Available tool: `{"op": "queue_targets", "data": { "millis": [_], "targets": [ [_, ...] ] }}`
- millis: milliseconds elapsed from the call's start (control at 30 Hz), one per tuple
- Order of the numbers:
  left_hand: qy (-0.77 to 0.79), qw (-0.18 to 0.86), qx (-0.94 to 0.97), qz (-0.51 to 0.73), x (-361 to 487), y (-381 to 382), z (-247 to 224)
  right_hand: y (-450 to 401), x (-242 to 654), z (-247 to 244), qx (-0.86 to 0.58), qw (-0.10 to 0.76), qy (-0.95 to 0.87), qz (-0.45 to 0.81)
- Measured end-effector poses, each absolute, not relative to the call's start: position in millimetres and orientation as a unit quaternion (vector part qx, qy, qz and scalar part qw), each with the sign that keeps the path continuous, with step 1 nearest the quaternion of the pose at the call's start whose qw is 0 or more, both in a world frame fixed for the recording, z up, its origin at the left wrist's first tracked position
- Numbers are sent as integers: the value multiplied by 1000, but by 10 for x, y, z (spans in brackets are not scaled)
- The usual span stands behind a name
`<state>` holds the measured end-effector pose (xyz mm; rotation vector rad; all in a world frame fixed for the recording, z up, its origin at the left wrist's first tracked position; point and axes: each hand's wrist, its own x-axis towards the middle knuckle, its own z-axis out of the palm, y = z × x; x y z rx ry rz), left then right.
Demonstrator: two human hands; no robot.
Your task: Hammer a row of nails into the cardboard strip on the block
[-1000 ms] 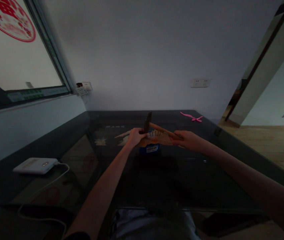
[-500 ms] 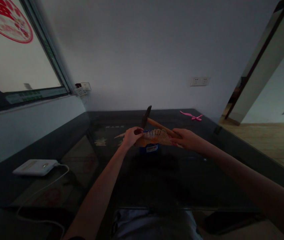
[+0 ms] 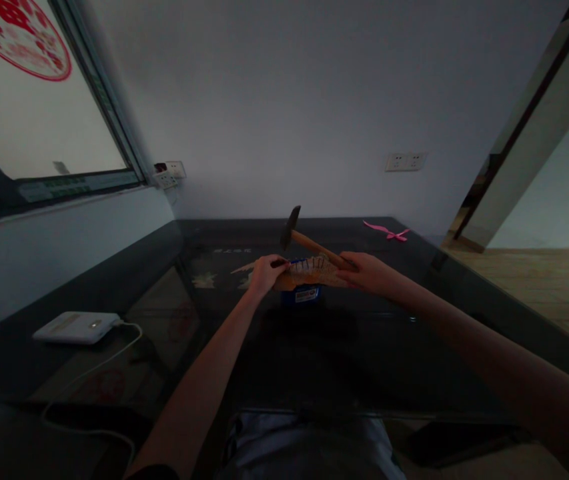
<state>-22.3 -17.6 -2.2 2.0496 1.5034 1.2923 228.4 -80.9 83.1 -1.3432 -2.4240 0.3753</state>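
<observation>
My right hand [image 3: 365,272] is closed round the wooden handle of a hammer [image 3: 317,247], its dark head raised just above my left fingertips. My left hand [image 3: 265,273] rests at the left part of a rough, pale-brown piece of wood [image 3: 309,279]. Its thumb and finger pinch a nail at the left end of the row, mostly hidden by the fingertips. Several thin nails [image 3: 314,263] stand upright in a row along the wood. Under the wood is a blue box [image 3: 303,294] with a pale label, partly covered.
A white power bank [image 3: 78,327] with a white cable [image 3: 97,365] lies at the left of the dark glossy table [image 3: 344,360]. A pink ribbon-like thing [image 3: 388,232] lies at the back right. Behind the table stands a wall with sockets [image 3: 405,161]; a window is on the left.
The hammer head has risen slightly and shifted a little left with my right hand. My left hand keeps its pinch at the wood. The whole view has shifted slightly.
</observation>
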Motion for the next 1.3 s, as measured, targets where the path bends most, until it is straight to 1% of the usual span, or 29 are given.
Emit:
{"op": "queue_targets", "data": {
  "millis": [167, 300, 500, 733, 933, 1167, 1300],
  "targets": [
    [509, 180, 702, 464, -283, -112, -74, -782, 2301, 807, -441, 154, -874, 135],
    [505, 198, 696, 471, -300, -96, -89, -803, 2313, 843, -468, 167, -857, 134],
    [516, 193, 684, 477, -267, -135, -65, -834, 2315, 870, -463, 164, -860, 136],
    [513, 160, 691, 484, -258, -187, -11, -824, 2365, 820, -460, 153, -865, 127],
    [514, 155, 703, 467, -273, -183, -43, -858, 2346, 864, -467, 160, -860, 128],
    [525, 180, 688, 467, -266, -183, -38, -823, 2325, 800, -457, 156, -866, 131],
    [535, 163, 689, 461, -280, -156, -81, -816, 2312, 811, -449, 150, -870, 136]
  ]
}}
